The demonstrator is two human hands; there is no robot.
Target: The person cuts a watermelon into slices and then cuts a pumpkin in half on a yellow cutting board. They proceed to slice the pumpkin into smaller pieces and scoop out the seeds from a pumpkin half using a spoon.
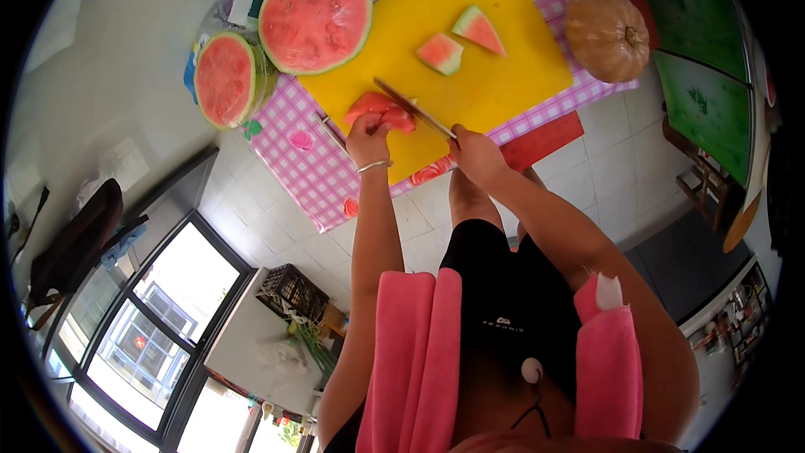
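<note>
My right hand (480, 155) grips the handle of a knife (423, 115), whose blade slants up and left over the yellow cutting board (511, 75). At the board's near left, my left hand (369, 141) is closed on a piece of red watermelon flesh (373, 106), its fingers bent over the near side. The blade lies against or just above the right part of this flesh; I cannot tell which. Farther back on the board are two small watermelon wedges with rind, one pale-edged wedge (442, 54) and one triangular wedge (480, 31), apart from each other.
A large cut watermelon half (315, 22) overlaps the board's far left corner, beside a smaller cut watermelon (225, 80). At the right stands a pumpkin (607, 33). A pink checked tablecloth (289, 130) covers the table under the board. A thin metal-coloured tool (333, 134) lies left of my left hand.
</note>
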